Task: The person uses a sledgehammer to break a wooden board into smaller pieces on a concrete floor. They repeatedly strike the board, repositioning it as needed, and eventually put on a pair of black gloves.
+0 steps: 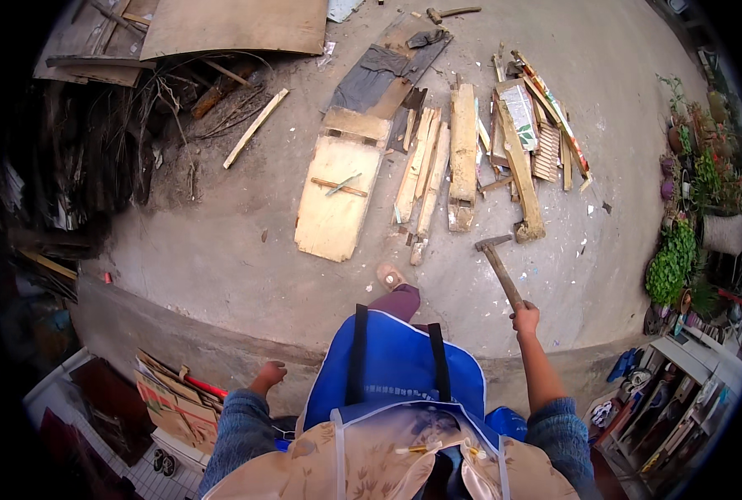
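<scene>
My right hand (525, 317) is closed round the wooden handle of a hammer (500, 271). Its dark metal head points away from me, just short of the near end of a thick wooden beam (517, 162). At the left my left hand (271, 374) hangs in the air with fingers loosely apart and nothing in it. Ahead on the ground lies a pale wooden board (331, 221) with a thin stick (339, 187) across it. Beside the board are narrow planks (421, 162) and a squared timber (462, 150).
A second hammer (454, 13) lies at the far edge. Farther left are a loose wood strip (256, 129) and a dark scrap pile under a plywood sheet (236, 25). Potted plants (672, 262) line the right side. A low concrete ledge (187, 321) and a shelf (679, 396) are near me.
</scene>
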`<state>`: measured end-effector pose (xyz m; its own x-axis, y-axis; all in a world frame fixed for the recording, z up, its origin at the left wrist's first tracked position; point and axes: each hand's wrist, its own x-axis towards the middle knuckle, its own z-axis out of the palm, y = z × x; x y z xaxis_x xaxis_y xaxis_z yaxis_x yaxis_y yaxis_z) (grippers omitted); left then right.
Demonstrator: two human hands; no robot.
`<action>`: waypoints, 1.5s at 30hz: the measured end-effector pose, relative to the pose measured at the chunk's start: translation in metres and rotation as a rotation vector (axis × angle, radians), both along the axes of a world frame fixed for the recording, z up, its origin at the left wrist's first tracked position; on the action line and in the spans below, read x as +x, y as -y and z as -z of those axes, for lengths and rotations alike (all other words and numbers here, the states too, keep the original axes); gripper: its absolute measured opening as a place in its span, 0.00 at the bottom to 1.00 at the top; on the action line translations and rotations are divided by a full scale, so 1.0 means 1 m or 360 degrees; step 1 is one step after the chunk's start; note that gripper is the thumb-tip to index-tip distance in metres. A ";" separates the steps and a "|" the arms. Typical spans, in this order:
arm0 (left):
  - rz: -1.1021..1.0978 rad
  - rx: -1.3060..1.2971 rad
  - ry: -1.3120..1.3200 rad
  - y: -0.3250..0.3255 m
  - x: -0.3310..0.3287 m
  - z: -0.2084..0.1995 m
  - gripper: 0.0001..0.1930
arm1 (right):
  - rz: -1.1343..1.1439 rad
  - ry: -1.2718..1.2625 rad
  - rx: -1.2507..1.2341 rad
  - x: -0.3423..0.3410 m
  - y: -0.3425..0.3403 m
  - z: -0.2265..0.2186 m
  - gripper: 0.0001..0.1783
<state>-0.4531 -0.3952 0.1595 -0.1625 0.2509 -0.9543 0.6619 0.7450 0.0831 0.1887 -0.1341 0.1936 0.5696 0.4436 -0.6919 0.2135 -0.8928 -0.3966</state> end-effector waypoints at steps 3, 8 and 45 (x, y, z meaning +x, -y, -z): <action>-0.0157 -0.0459 0.0026 0.012 0.031 -0.057 0.18 | -0.0110 0.0200 -0.0014 -0.014 -0.004 0.009 0.19; -0.0275 -0.0156 0.0071 -0.040 0.006 -0.063 0.18 | -0.0481 0.0545 0.0035 -0.005 0.025 0.033 0.22; -0.1725 -0.1097 0.1141 -0.232 0.258 0.012 0.30 | 0.0834 -0.1574 -0.0015 -0.275 0.115 -0.163 0.21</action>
